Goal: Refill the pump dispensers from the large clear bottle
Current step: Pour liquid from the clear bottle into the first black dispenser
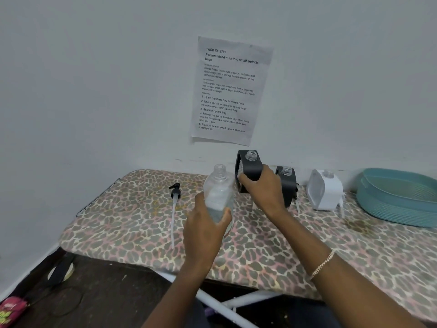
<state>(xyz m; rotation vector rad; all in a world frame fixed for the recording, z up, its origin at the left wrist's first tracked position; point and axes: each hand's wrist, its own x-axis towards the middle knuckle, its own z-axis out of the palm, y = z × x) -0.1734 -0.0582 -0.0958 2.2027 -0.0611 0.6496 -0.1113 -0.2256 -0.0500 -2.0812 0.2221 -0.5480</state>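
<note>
My left hand [205, 223] grips the large clear bottle [218, 185] around its lower half; the bottle is upright, uncapped, with liquid low inside. My right hand [262, 188] holds a black dispenser body [249, 164] with its neck open, raised beside the bottle's mouth. A second black dispenser [287, 181] and a white dispenser [324, 189], both without pumps, stand on the table to the right. One black pump head with its long tube [175, 200] lies flat on the leopard-print table cover [123, 221] to the left.
A teal woven basket [399, 197] sits at the far right. A printed sheet [229, 91] is taped to the wall behind. The table's front edge drops to a dark floor with white tubing [224, 306] below. A pink packet [11, 308] lies on the floor.
</note>
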